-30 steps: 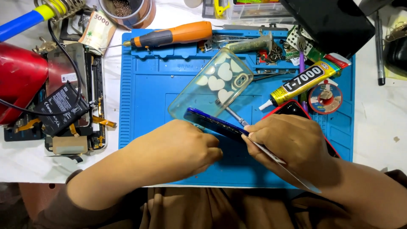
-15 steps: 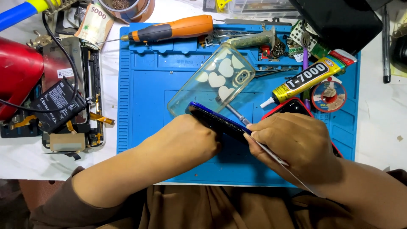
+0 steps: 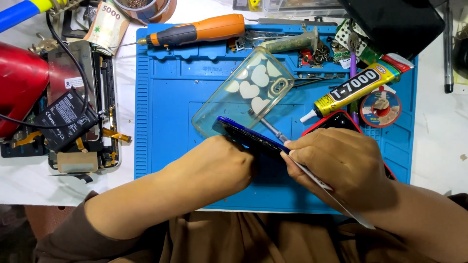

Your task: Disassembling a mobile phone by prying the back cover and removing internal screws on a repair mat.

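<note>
While tilted on edge: slim dark-blue phone over blue rubber work mat
Left hand: grip closed around phone
Right hand: fingers pinching thin white plastic pry card against phone's edge

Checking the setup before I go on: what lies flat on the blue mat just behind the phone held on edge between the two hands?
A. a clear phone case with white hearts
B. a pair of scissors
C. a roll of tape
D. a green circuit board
A: a clear phone case with white hearts lies on the blue mat just beyond the dark blue phone that the left hand and right hand hold on edge.
</note>
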